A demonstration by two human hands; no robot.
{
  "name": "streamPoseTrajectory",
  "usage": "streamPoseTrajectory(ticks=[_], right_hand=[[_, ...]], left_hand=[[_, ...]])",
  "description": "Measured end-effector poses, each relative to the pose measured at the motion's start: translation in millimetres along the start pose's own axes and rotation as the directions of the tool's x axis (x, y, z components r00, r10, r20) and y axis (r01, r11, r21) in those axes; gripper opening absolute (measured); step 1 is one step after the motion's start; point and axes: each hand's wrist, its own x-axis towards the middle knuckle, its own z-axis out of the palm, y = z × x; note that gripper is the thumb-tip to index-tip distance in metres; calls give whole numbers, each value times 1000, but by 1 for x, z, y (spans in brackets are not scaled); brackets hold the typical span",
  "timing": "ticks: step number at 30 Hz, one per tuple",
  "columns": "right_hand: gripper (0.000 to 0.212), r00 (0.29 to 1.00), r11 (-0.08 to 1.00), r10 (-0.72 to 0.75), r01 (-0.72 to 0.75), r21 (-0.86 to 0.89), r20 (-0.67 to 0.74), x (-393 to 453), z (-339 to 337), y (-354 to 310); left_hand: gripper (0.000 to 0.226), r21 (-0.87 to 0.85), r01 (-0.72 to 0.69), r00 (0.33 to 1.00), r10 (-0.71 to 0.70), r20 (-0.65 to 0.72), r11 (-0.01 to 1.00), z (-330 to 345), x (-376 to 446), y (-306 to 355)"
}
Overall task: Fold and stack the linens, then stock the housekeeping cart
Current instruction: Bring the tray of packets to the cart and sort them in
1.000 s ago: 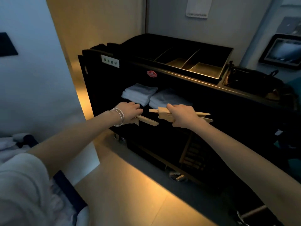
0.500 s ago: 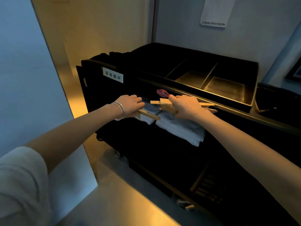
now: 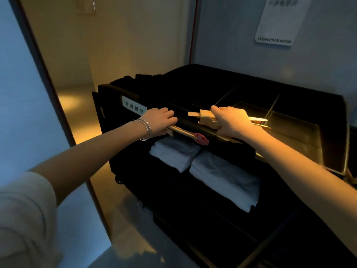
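Since the earlier frames both hands have risen from the shelf opening to the top edge of the housekeeping cart [image 3: 193, 219], and the view has closed in and tipped down, so the folded towels now sit below the wrists. The left hand [image 3: 158, 121], two bangles [image 3: 145, 129] on its wrist, grips a thin tan stick-like item [image 3: 181, 131] against the cart's front rail. The right hand [image 3: 230, 121] grips a bundle of flat tan packets [image 3: 205, 119] whose ends poke out both sides of the fist, held over the top tray [image 3: 289, 132].

Under the arms, two stacks of folded white towels [image 3: 224, 178] lie side by side on the upper shelf, the left stack smaller. A red tag [image 3: 201, 139] sits on the rail just beyond them, partly crossed by the stick. A white label [image 3: 134, 108] marks the cart's left front; the left hand covers its right end.

Beyond, tray dividers fade into shadow; I cannot tell what the far compartments hold. On the far wall hangs a sign [image 3: 278, 26] reading "CLEAN LINEN ROOM", its upper text blurred. The cart's lower shelves are too dark to make out.
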Motion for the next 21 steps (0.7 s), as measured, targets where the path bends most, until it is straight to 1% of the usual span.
streamPoseTrajectory(ticks=[2, 4, 9, 14, 17, 21], right_hand=[[48, 1000, 1000, 8, -8, -6, -12, 15, 2, 20], [47, 1000, 1000, 19, -19, -5, -12, 30, 3, 36], [47, 998, 1000, 17, -17, -14, -53, 63, 13, 60], [46, 998, 1000, 19, -21, -17, -68, 89, 25, 67], [50, 997, 999, 44, -45, -10, -64, 104, 30, 68], [49, 996, 997, 67, -68, -25, -51, 124, 30, 66]], left_hand=[[37, 54, -1, 1000, 1, -9, 999, 0, 25, -10], [37, 68, 30, 999, -28, -32, 997, -1, 49, -23], [35, -20, 134, 988, -135, -74, 991, 11, 95, -55], [34, -37, 124, 990, -126, -57, 992, 39, 136, -73], [34, -92, 133, 987, -140, -74, 987, 53, 164, -78], [32, -170, 81, 993, -95, -75, 982, 67, 201, -91]])
